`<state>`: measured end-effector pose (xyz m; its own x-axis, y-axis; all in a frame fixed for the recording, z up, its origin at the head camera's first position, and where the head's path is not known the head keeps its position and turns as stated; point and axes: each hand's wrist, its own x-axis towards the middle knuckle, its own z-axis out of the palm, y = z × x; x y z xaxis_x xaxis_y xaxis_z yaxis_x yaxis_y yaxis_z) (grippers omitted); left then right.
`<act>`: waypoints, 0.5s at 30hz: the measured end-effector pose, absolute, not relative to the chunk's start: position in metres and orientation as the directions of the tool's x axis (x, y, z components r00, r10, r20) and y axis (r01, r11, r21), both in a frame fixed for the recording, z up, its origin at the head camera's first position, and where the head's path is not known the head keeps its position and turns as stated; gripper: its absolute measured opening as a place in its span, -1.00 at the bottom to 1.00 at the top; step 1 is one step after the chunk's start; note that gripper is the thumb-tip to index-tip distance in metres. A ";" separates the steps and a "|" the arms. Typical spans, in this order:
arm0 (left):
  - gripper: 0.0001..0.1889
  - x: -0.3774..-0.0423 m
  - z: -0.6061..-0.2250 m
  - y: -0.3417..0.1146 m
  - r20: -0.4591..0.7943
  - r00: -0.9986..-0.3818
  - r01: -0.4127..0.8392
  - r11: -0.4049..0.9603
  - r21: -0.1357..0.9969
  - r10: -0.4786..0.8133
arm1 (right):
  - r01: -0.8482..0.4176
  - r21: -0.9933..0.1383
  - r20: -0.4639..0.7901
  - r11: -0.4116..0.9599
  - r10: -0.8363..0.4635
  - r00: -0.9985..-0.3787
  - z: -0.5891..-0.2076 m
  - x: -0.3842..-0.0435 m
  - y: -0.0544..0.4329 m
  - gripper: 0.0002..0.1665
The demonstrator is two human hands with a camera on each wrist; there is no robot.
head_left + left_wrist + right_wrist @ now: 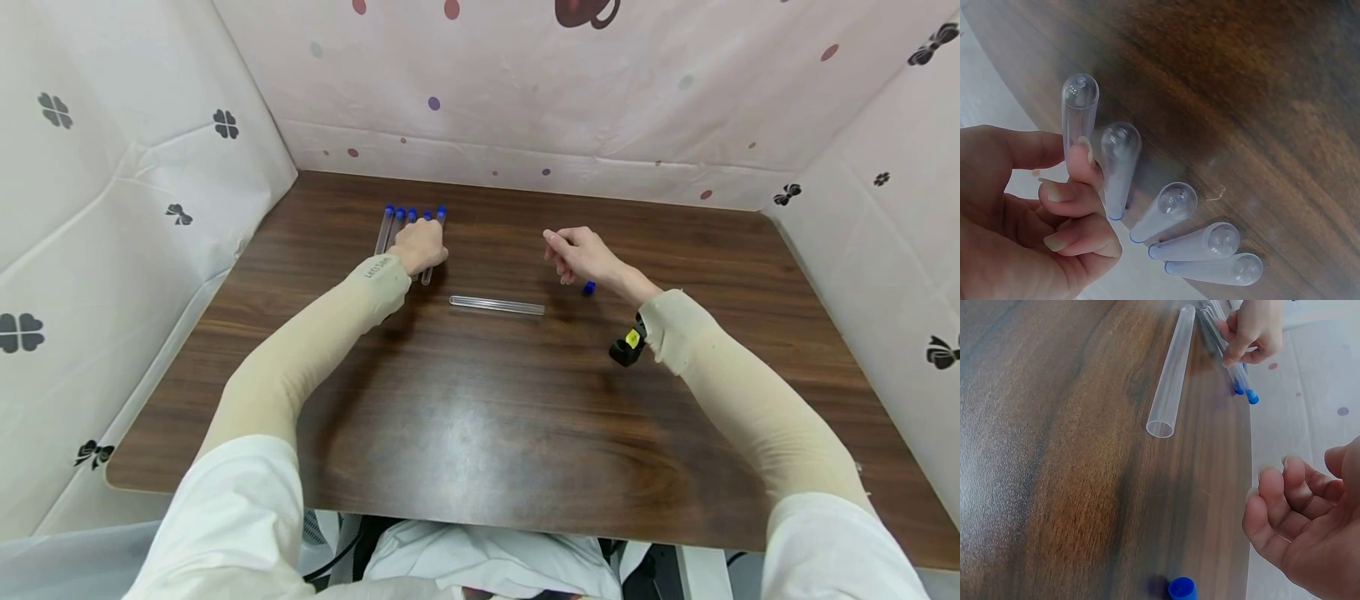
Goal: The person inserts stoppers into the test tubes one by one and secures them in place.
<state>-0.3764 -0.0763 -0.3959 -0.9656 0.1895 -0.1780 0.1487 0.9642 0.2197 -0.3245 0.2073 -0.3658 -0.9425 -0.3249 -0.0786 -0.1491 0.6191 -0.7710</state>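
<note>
At the back left of the table, my left hand [418,243] pinches a clear test tube [1079,115] with a blue cap between thumb and finger. Several more capped test tubes [1175,206] lie side by side next to it, partly covered by that hand in the head view. An uncapped test tube [497,306] lies crosswise in the middle of the table, its mouth toward the right. My right hand [585,254], fingers loosely curled and holding nothing, hovers above the tabletop. Close under it is a loose blue cap [588,288].
The brown wooden table [465,450] is bordered at the back and sides by white patterned sheeting [480,108]. A black wrist device [627,347] with a yellow mark hangs at my right wrist.
</note>
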 end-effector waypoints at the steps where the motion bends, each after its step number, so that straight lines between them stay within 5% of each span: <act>1: -0.72 -0.376 -0.396 -0.077 -0.177 -0.966 0.148 0.965 0.217 0.188 | -0.156 -0.770 -0.071 0.619 -0.326 -0.943 -0.367 -0.325 0.208 -0.45; 15: -0.69 -0.378 -0.397 -0.079 -0.203 -0.962 0.142 0.970 0.196 0.182 | -0.174 -0.753 -0.067 0.635 -0.337 -0.939 -0.370 -0.324 0.211 -0.40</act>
